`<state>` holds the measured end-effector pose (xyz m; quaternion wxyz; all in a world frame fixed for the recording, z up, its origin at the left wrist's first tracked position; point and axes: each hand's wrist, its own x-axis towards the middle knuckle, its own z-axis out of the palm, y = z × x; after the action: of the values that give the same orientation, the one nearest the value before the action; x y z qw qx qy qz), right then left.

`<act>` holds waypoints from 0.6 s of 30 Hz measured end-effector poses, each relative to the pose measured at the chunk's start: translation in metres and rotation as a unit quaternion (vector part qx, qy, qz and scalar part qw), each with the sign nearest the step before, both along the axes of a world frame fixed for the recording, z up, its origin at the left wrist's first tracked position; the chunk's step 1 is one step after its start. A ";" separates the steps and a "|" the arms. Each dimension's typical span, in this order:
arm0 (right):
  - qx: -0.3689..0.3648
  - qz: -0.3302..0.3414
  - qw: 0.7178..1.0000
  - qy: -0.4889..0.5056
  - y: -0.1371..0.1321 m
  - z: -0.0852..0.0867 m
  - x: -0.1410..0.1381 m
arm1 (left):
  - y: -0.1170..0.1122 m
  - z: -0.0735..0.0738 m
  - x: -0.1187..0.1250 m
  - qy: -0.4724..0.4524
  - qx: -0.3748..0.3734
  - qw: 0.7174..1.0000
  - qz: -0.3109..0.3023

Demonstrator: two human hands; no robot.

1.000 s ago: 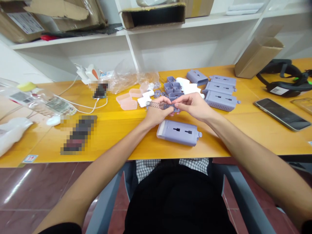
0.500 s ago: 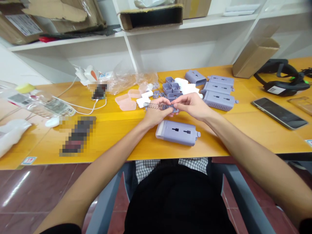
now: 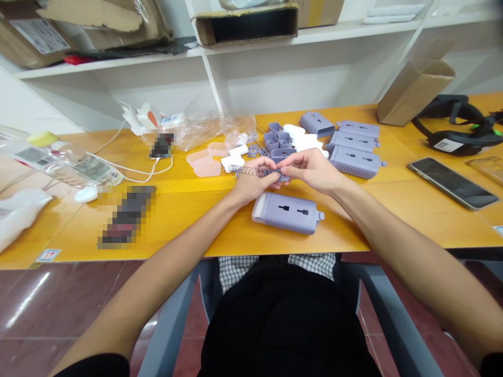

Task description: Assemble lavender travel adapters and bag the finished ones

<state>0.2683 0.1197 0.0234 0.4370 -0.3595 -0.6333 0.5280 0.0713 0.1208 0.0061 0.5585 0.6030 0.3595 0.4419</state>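
Note:
My left hand (image 3: 253, 183) is closed on a long metal coil spring (image 3: 242, 170) that sticks out to its left. My right hand (image 3: 310, 168) pinches a small purple plastic part (image 3: 283, 177) right against the spring's end, where the two hands meet. Just below them a purple plastic case (image 3: 288, 213) with two slots lies flat on the yellow table (image 3: 196, 220). Behind the hands sit small purple cups (image 3: 277, 141), white blocks (image 3: 233, 161) and more springs.
Three more purple cases (image 3: 356, 147) lie at the right, pink trays (image 3: 204, 162) and a clear bag (image 3: 204, 128) at the left. A phone (image 3: 452, 183), a black headset (image 3: 459, 125) and a cardboard box (image 3: 412, 89) stand far right. White cables, a glue gun (image 3: 143, 118) and a bottle (image 3: 63, 162) lie left.
The spring has slid a little to the left in my left hand. Both hands stay together above the purple case.

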 end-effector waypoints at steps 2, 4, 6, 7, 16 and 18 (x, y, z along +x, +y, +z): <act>-0.005 0.001 1.000 0.004 0.000 0.001 0.002 | 0.000 0.002 -0.002 -0.014 -0.007 1.000 -0.017; -0.012 0.000 1.000 0.009 0.001 0.000 0.003 | 0.001 0.003 -0.003 -0.018 -0.007 0.999 -0.034; -0.019 -0.002 1.000 0.018 0.002 -0.001 0.004 | 0.002 0.003 -0.006 -0.018 -0.001 0.998 -0.056; -0.022 -0.002 0.999 0.023 0.003 -0.001 0.004 | 0.003 0.003 -0.007 -0.018 0.002 0.998 -0.067; -0.041 -0.042 0.998 0.027 0.007 -0.001 0.006 | 0.014 0.001 -0.016 -0.003 0.084 0.993 -0.087; -0.050 -0.047 0.997 0.026 0.007 0.000 0.007 | 0.017 0.000 -0.018 0.009 0.108 0.992 -0.071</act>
<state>0.2749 0.1271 0.0236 0.4590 -0.3962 -0.5774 0.5468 0.0538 0.1378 0.0061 0.5171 0.6875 0.2711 0.4319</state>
